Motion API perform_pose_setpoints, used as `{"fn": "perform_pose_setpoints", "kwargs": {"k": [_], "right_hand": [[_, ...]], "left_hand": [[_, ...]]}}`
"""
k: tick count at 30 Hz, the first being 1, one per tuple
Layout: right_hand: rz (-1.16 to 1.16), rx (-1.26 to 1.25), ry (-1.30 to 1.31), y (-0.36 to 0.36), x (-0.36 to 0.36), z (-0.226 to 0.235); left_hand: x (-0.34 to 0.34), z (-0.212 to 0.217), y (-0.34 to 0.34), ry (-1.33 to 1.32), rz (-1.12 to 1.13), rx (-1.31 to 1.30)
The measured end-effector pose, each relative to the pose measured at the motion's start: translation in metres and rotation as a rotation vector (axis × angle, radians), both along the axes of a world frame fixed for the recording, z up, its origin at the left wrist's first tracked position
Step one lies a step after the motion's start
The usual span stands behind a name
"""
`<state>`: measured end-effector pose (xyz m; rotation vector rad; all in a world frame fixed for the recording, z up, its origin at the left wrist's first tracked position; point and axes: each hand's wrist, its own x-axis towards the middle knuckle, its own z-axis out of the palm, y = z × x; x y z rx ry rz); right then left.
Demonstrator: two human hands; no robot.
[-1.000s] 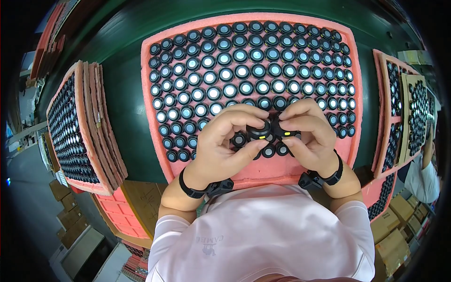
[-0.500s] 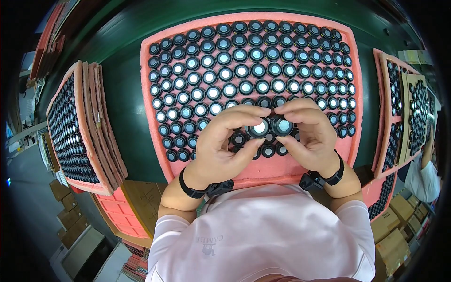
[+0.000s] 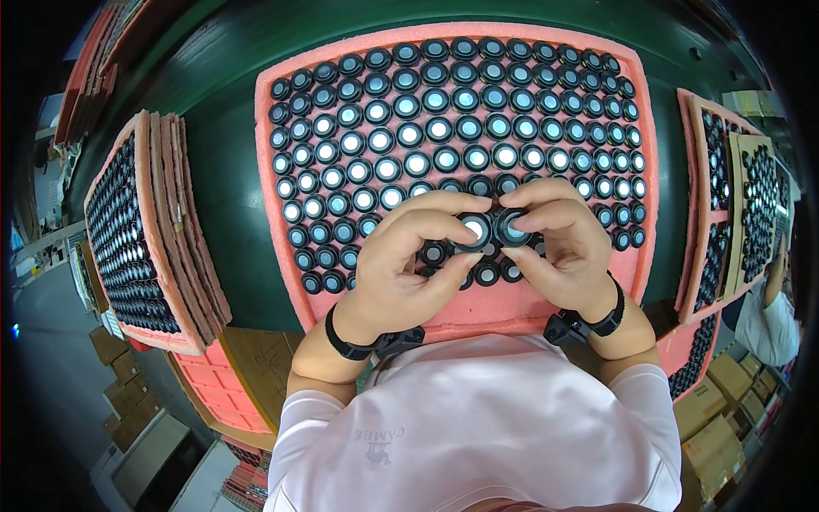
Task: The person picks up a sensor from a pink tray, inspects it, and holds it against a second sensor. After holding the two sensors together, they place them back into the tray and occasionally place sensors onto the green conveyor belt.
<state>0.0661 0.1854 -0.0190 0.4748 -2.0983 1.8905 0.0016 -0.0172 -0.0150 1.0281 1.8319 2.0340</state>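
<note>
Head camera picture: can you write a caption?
Left hand and right hand each hold a round black lens over a pink foam tray.

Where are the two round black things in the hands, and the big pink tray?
Left round piece (image 3: pixel 474 229), head view, on its shiny middle.
Right round piece (image 3: pixel 512 227), head view, on its shiny middle.
Pink foam tray (image 3: pixel 478 309), head view, on its bare near edge.

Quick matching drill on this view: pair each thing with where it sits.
Things:
1. left hand
2. right hand
3. large pink foam tray
4. upright stack of pink foam trays

Places:
A. at the person's left, on the green table
B. pinching a round black lens part
C. centre, full of lens parts
D. pinching the neighbouring round black lens part

Pairs: 1-B, 2-D, 3-C, 4-A
</note>
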Motion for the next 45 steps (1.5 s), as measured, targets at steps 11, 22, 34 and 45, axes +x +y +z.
{"fn": "perform_pose_setpoints", "kwargs": {"k": [11,22,34,45], "right_hand": [[-0.186,0.136,0.061,0.000,0.004,-0.002],[-0.275,0.152,-0.020,0.039,0.022,0.030],[-0.446,0.612,-0.354,0.093,0.119,0.018],[-0.502,0.826,-0.283,0.092,0.140,0.003]], "left_hand": [[0.003,0.007,0.004,0.093,0.146,-0.081],[0.010,0.031,0.022,0.278,0.067,-0.271],[0.054,0.016,0.095,0.301,-0.289,-0.486],[0.069,-0.006,0.124,0.657,-0.254,-0.635]]}}
